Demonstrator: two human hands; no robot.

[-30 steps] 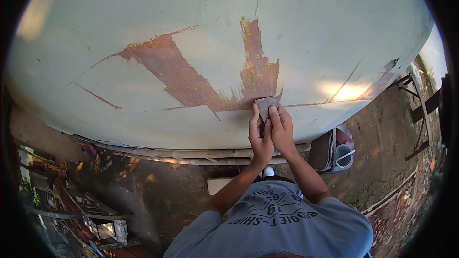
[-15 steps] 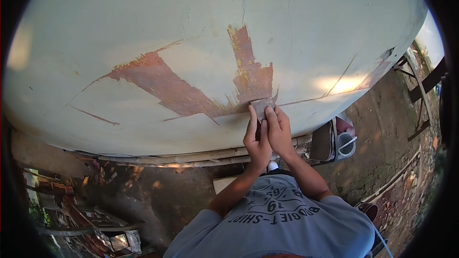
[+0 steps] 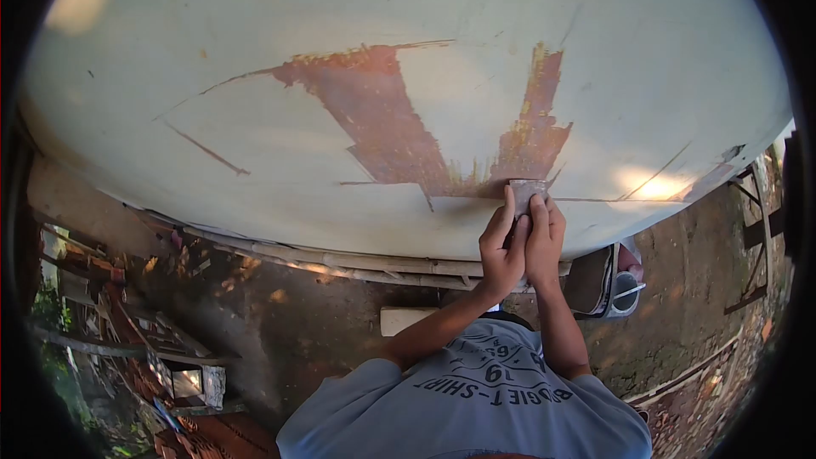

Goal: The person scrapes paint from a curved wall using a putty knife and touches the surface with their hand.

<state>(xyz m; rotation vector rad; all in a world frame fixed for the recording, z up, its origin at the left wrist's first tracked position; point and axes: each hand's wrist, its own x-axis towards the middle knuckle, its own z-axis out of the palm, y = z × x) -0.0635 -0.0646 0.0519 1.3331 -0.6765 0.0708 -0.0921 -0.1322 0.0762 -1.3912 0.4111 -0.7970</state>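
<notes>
A flat grey metal scraper (image 3: 529,189) rests with its wide edge against a large pale green curved surface (image 3: 280,212). My left hand (image 3: 503,248) and my right hand (image 3: 544,242) are side by side, both closed on the scraper with fingers pressed along its blade. The handle is mostly hidden by my palms. Just beyond the blade lies a reddish-brown bared patch (image 3: 531,144) with yellowish streaks and ragged edges. A second, broader bared patch (image 3: 365,119) slants away to the left, joined to the first near the bottom.
Below the surface runs a bamboo pole (image 3: 340,268). A grey bucket (image 3: 625,293) with a white stick stands on the ground to the right, beside a dark container (image 3: 586,282). Wooden scraps (image 3: 127,323) lie at lower left. Long thin scratches (image 3: 208,149) mark the surface.
My view has turned, so the patches, hands and scraper now appear farther right. Both hands keep their hold, and the blade stays near the bottom of the right-hand patch.
</notes>
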